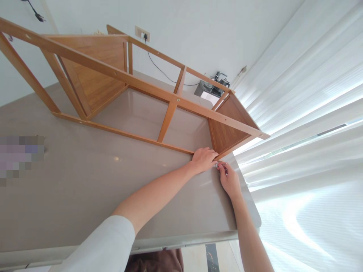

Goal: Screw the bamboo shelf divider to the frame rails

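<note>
A wooden shelf frame [153,90] lies on its side on the grey table [85,181], with solid panels at both ends and slim rails between. My left hand [204,159] is wrapped over the frame's near lower rail, at the right corner beside the end panel [229,121]. Just to the right, the fingers of my right hand [229,179] pinch a small, thin metal piece [217,165] against the end of that rail. Its exact kind is too small to tell. Screw heads show on the upper rail.
Behind the frame stands a dark appliance with glass and metal parts [215,85]. A black cord [161,70] runs from it to a wall socket [142,34]. White curtains [297,151] hang along the table's right edge. A blurred patch [19,156] covers something at left.
</note>
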